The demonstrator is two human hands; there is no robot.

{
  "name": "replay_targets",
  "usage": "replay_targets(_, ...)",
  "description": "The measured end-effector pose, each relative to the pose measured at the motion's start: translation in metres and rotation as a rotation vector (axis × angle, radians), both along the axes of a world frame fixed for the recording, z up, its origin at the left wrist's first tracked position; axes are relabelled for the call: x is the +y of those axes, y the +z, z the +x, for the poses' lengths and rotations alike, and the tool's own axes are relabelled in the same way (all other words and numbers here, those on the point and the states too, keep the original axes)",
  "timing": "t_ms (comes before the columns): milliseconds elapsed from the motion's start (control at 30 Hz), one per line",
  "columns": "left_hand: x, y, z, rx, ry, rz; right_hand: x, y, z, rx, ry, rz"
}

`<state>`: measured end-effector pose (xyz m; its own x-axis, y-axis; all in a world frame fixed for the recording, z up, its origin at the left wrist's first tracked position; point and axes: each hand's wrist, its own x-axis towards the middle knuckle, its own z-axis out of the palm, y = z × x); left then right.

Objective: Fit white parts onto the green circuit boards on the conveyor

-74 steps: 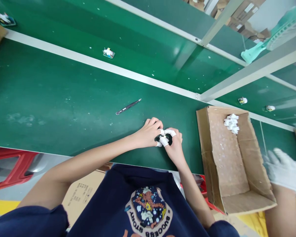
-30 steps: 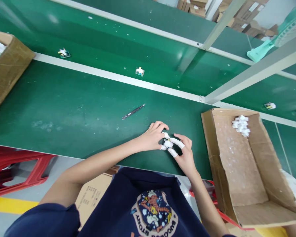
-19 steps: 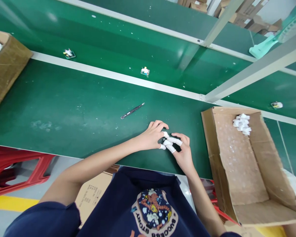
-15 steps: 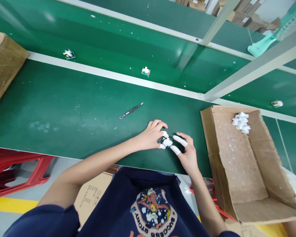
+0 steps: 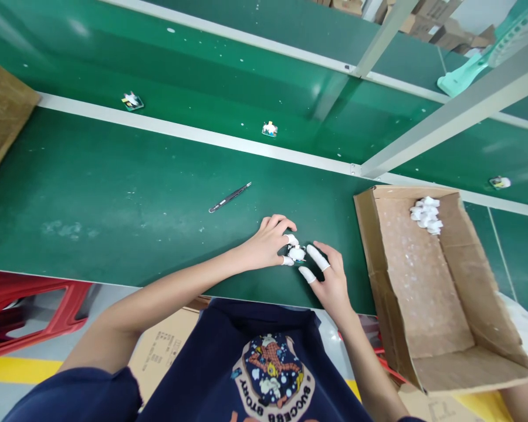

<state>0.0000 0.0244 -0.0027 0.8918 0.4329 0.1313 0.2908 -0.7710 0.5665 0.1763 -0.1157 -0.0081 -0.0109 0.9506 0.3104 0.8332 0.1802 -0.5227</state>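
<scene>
My left hand (image 5: 276, 241) grips the edge of a small circuit board (image 5: 296, 254) between thumb and finger, both in white finger cots. White material covers much of the board, and green and blue bits show at its rim. Just to its right, my right hand (image 5: 328, 272) has its thumb and forefinger apart, also in white cots. Nothing sits between those fingers, though the forefinger tip is close to the board. A pair of black tweezers (image 5: 230, 197) lies on the green bench (image 5: 114, 193), beyond my left hand.
An open cardboard box (image 5: 422, 281) with several white crumpled pieces (image 5: 426, 214) stands at the right. Another cardboard box (image 5: 4, 114) is at the far left. Small boards (image 5: 270, 129) lie behind the white rail (image 5: 202, 135). A metal post (image 5: 449, 99) slants across the upper right.
My right thumb and forefinger have drawn slightly away from the board and spread wider. My left hand keeps hold of it. The whole view has shifted a little.
</scene>
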Motion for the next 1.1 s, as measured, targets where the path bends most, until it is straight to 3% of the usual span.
replay_targets(400,0.007,0.004,0.002,-0.023,0.015,-0.033,0.028,0.005,-0.002,0.222,-0.086,-0.097)
replay_targets(667,0.018,-0.003,0.003,-0.014,0.052,0.012,0.035,0.008,-0.002,0.138,-0.044,-0.041)
replay_targets(1100,0.022,-0.003,0.003,-0.016,0.043,0.076,0.049,0.016,-0.012,0.172,-0.117,-0.149)
